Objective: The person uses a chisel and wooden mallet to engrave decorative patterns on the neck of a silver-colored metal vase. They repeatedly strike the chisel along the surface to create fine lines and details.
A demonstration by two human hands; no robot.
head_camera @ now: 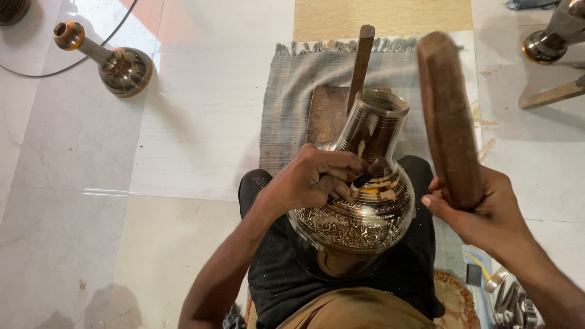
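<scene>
A grey woven mat (292, 103) lies on the pale tiled floor (201, 122) before me, a wooden board (326, 113) and a stick on it. On my lap rests the engraved brass vase (359, 207), neck tilted away from me. A second brass vase (119, 67) lies on its side, well apart at the left. My right hand (481, 213) has its fingers wrapped tight around a thick wooden mallet (448, 116), raised beside the vase. My left hand (314, 176) pinches a small chisel (365, 176), tip against the vase's shoulder.
</scene>
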